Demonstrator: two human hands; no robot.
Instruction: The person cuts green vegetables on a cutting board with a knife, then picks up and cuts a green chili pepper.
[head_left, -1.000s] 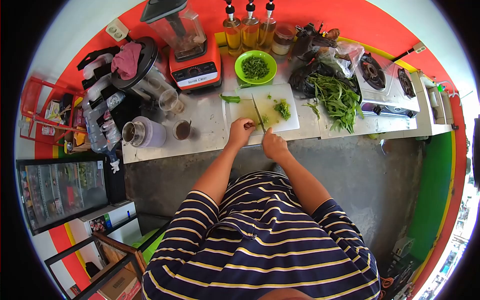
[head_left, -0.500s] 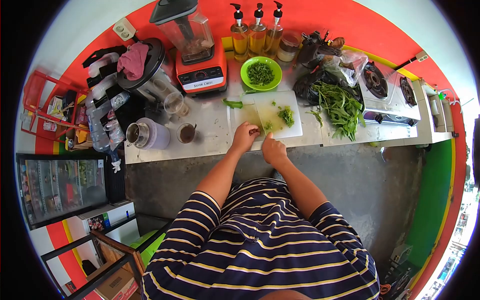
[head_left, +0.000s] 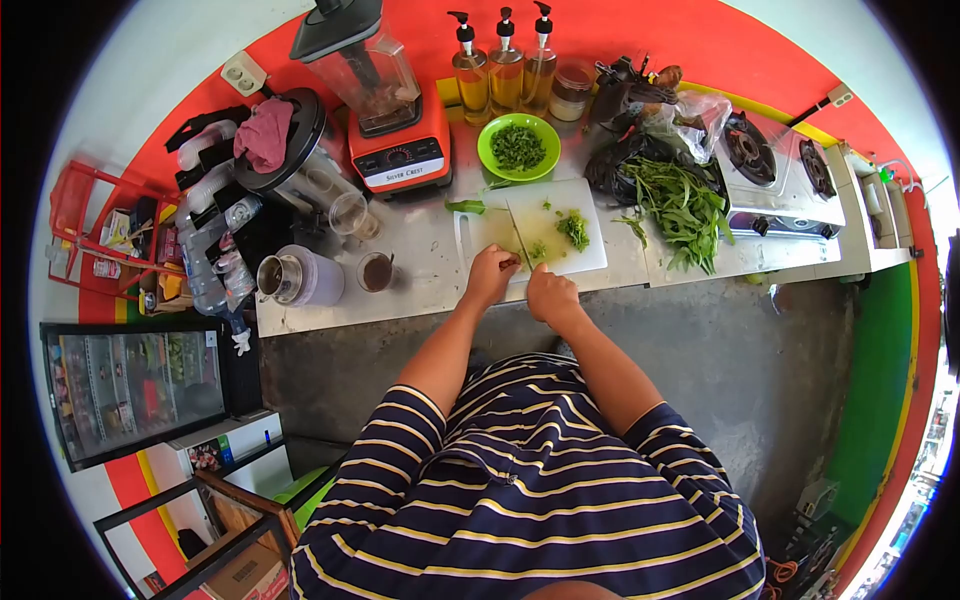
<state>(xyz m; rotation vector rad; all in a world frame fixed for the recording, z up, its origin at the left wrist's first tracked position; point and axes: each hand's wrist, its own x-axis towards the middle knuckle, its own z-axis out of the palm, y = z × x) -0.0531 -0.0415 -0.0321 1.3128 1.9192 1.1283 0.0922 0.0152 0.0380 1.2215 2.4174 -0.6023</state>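
Observation:
My right hand is wrapped round the handle of a knife, whose narrow blade points away from me over a white cutting board. To the left of the blade, my left hand has its fingers bunched together at the board's near edge; what they pinch is hidden. Chopped greens lie in a small heap right of the knife, with more bits beside the blade. A green leaf rests at the board's far left corner. Behind the board stands a lime-green bowl holding chopped greens.
Leafy greens spill from a black plastic bag right of the board, before a gas stove. A red blender, pump bottles, a glass of brown liquid and a lilac container share the metal counter.
The knife blade has shifted slightly and shows more clearly between my hands. Both hands keep nearly the same place; the whole view has tilted a little.

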